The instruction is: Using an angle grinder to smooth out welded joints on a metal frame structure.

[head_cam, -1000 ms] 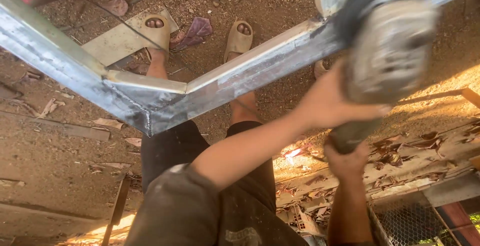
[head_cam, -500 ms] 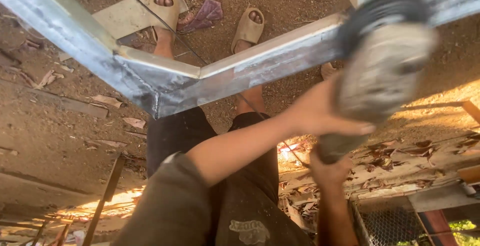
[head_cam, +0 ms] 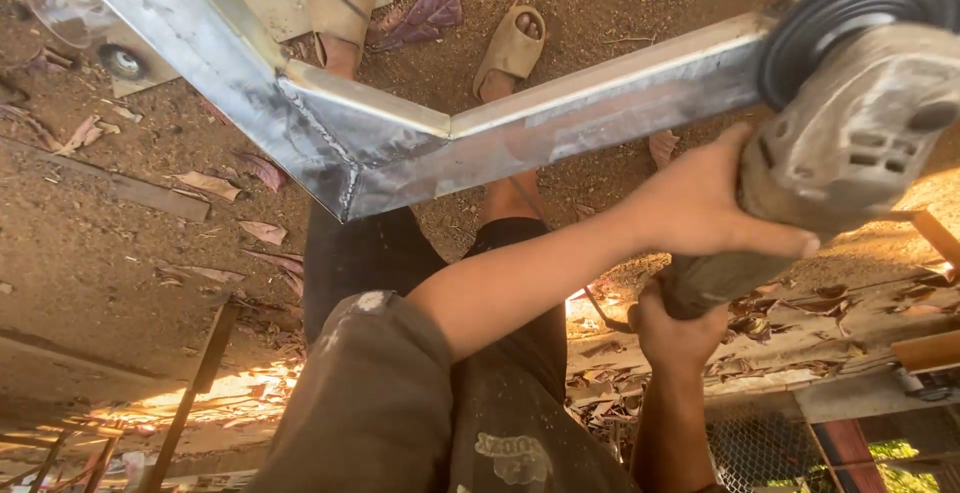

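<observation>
Grinder sits up at the right end of the welded steel frame, disc right by the bar. Left hand clamps its body, right hand wraps the handle below.

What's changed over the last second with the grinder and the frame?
The angle grinder has edged up in view, so its black disc now overlaps the steel frame's right rail. The frame's welded corner sits slightly lower. Nothing was taken or released: the left hand still grips the grinder body, the right hand its handle.
</observation>
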